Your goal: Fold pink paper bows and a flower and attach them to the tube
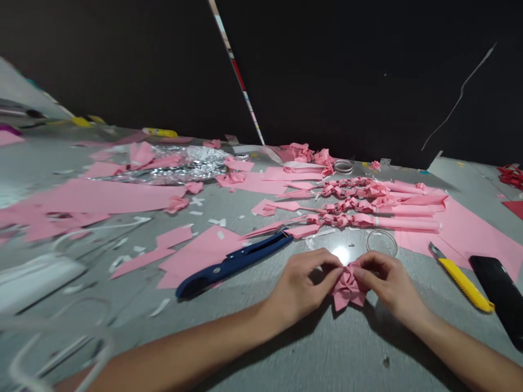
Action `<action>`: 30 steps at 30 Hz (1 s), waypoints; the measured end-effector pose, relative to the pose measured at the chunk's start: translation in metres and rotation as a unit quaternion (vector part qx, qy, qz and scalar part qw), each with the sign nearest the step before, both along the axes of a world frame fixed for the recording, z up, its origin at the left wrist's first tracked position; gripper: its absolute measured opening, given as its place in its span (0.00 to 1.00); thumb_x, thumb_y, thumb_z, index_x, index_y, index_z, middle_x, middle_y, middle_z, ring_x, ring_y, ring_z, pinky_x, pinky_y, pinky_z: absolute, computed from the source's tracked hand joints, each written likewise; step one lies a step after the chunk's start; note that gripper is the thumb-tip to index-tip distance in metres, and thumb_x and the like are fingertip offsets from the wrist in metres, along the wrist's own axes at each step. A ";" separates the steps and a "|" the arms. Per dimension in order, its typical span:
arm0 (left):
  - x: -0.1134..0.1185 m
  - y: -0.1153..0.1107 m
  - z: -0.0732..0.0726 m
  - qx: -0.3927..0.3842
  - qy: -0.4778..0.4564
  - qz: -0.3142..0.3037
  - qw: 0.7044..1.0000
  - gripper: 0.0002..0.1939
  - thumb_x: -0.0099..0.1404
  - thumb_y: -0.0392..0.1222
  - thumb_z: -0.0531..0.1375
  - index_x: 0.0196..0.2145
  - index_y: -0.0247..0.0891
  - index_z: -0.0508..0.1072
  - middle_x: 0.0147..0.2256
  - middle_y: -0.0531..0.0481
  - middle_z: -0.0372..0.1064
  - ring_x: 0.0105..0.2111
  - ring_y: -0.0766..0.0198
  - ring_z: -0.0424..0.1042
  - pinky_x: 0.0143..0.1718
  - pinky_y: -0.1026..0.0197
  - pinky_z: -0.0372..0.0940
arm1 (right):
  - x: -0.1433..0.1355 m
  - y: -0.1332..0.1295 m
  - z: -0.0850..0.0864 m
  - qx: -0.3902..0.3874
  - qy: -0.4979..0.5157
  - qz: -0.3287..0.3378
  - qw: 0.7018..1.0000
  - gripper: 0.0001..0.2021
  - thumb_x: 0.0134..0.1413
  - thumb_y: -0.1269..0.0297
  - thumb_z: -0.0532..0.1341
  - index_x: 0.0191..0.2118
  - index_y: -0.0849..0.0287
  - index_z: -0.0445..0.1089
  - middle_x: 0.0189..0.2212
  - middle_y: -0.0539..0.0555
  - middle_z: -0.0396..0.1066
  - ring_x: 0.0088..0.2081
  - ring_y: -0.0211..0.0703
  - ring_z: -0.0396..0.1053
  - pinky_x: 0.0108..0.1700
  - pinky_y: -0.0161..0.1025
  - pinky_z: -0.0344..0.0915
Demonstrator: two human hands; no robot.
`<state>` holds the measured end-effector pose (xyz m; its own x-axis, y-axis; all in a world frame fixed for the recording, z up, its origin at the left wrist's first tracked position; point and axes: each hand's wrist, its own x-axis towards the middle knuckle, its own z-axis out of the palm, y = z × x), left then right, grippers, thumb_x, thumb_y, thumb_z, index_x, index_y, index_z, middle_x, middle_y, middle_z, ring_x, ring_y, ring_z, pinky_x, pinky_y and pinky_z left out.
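Note:
Between my two hands is a folded pink paper flower [349, 287] with pointed petals, just above the grey table. My left hand [304, 280] pinches its left edge between thumb and fingers. On the opposite side, my right hand [388, 280] grips the upper right petals in the same way. The fingers cover part of the flower's upper half. Beyond the hands lie several pink paper stems with curled, folded blossoms [339, 219]. A roll of clear tape or ring [381, 243] sits just behind my right hand.
Left of my hands lies a dark blue tool with long handles [237, 264]. A yellow utility knife [466, 283] and a black phone [498, 299] are at the right. Pink sheets [102, 196], white scraps and crinkled clear film [183, 163] cover the table's back and left. A dark partition [327, 71] stands behind.

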<state>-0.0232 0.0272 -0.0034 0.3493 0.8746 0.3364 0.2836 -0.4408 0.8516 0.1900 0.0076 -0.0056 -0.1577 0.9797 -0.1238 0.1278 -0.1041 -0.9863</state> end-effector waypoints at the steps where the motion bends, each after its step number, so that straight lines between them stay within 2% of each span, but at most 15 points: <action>1: 0.000 0.000 0.000 0.002 -0.004 0.005 1.000 0.10 0.70 0.41 0.63 0.33 0.38 0.81 0.30 0.50 0.80 0.31 0.63 0.76 0.37 0.60 0.67 | 0.001 0.000 -0.001 -0.005 0.008 0.006 1.000 0.15 0.55 0.50 0.72 0.38 0.58 0.79 0.30 0.53 0.77 0.30 0.42 0.70 0.34 0.40 0.66; 3: 0.000 0.001 0.001 -0.033 -0.023 0.007 0.999 0.10 0.70 0.43 0.64 0.33 0.38 0.81 0.30 0.49 0.79 0.30 0.62 0.76 0.36 0.60 0.68 | 0.002 0.001 -0.001 -0.012 0.018 0.012 1.000 0.18 0.52 0.49 0.75 0.40 0.58 0.79 0.29 0.52 0.75 0.30 0.42 0.69 0.33 0.39 0.65; 5: -0.001 0.004 0.000 -0.105 -0.060 0.008 0.993 0.10 0.69 0.47 0.65 0.37 0.37 0.81 0.34 0.47 0.80 0.32 0.61 0.76 0.34 0.60 0.70 | 0.003 0.002 -0.002 -0.016 0.036 -0.002 0.999 0.19 0.50 0.48 0.77 0.39 0.58 0.79 0.28 0.51 0.74 0.29 0.41 0.69 0.33 0.39 0.65; 7: -0.001 0.008 -0.005 -0.180 -0.106 0.010 0.978 0.16 0.67 0.51 0.67 0.44 0.36 0.80 0.37 0.45 0.79 0.34 0.59 0.77 0.34 0.59 0.72 | 0.004 0.002 -0.003 -0.019 0.076 -0.034 0.996 0.21 0.50 0.46 0.77 0.39 0.58 0.79 0.30 0.52 0.75 0.31 0.42 0.70 0.34 0.39 0.67; 10: 0.000 0.015 -0.014 -0.261 -0.146 -0.027 0.954 0.26 0.63 0.57 0.70 0.50 0.35 0.76 0.33 0.47 0.77 0.30 0.60 0.76 0.32 0.59 0.71 | 0.005 0.003 -0.006 -0.006 0.126 -0.074 0.989 0.23 0.49 0.44 0.78 0.40 0.57 0.79 0.34 0.54 0.78 0.35 0.45 0.74 0.37 0.40 0.71; 13: 0.001 0.018 -0.020 -0.277 -0.160 -0.058 0.946 0.24 0.60 0.53 0.74 0.47 0.35 0.77 0.35 0.45 0.79 0.33 0.58 0.78 0.36 0.58 0.72 | 0.006 0.005 -0.010 0.005 0.143 -0.069 0.987 0.23 0.48 0.44 0.79 0.39 0.56 0.79 0.36 0.55 0.80 0.36 0.47 0.77 0.38 0.41 0.73; 16: -0.001 0.014 -0.018 -0.198 -0.139 -0.017 0.970 0.13 0.65 0.48 0.70 0.41 0.37 0.78 0.36 0.45 0.80 0.34 0.58 0.79 0.37 0.58 0.72 | 0.007 0.004 -0.012 0.015 0.144 -0.057 0.988 0.23 0.48 0.48 0.80 0.47 0.54 0.80 0.49 0.59 0.80 0.45 0.53 0.79 0.45 0.46 0.76; 18: -0.005 0.010 -0.015 -0.074 -0.106 0.036 0.991 0.06 0.69 0.43 0.66 0.39 0.39 0.77 0.37 0.47 0.79 0.35 0.60 0.78 0.38 0.59 0.73 | 0.007 0.002 -0.013 0.022 0.148 -0.068 0.986 0.27 0.48 0.50 0.80 0.53 0.50 0.79 0.57 0.60 0.78 0.52 0.55 0.78 0.50 0.48 0.76; 20: -0.010 0.005 -0.011 0.097 -0.073 0.066 0.990 0.01 0.71 0.36 0.63 0.39 0.40 0.76 0.38 0.49 0.78 0.37 0.61 0.78 0.40 0.61 0.73 | 0.006 -0.001 -0.013 0.005 0.166 -0.059 0.984 0.28 0.49 0.49 0.80 0.55 0.49 0.79 0.55 0.60 0.78 0.50 0.54 0.78 0.49 0.48 0.77; 23: -0.014 0.000 -0.008 0.296 -0.018 0.042 0.954 0.08 0.71 0.28 0.60 0.41 0.41 0.74 0.41 0.49 0.77 0.39 0.63 0.78 0.41 0.63 0.73 | 0.002 -0.007 -0.012 -0.041 0.216 0.002 0.976 0.24 0.52 0.47 0.78 0.51 0.52 0.81 0.45 0.58 0.81 0.38 0.47 0.78 0.41 0.44 0.78; 26: -0.014 -0.002 -0.008 0.370 0.035 0.032 0.928 0.10 0.71 0.26 0.59 0.41 0.40 0.74 0.41 0.48 0.77 0.39 0.63 0.77 0.40 0.64 0.71 | 0.001 -0.009 -0.013 -0.066 0.279 0.020 0.958 0.22 0.53 0.48 0.78 0.50 0.53 0.83 0.44 0.57 0.81 0.36 0.44 0.77 0.37 0.40 0.77; 30: -0.013 -0.001 -0.008 0.396 0.062 0.033 0.915 0.12 0.69 0.25 0.59 0.41 0.41 0.74 0.41 0.49 0.78 0.39 0.62 0.76 0.42 0.61 0.70 | 0.004 -0.006 -0.016 -0.088 0.325 0.011 0.941 0.23 0.55 0.44 0.75 0.48 0.55 0.84 0.36 0.56 0.81 0.33 0.44 0.76 0.33 0.38 0.77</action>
<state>-0.0361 0.0263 -0.0116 0.3823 0.3937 0.8359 0.4051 -0.8845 0.2314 0.1936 0.0012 -0.0213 -0.2767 0.9485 -0.1541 -0.4932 -0.2778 -0.8244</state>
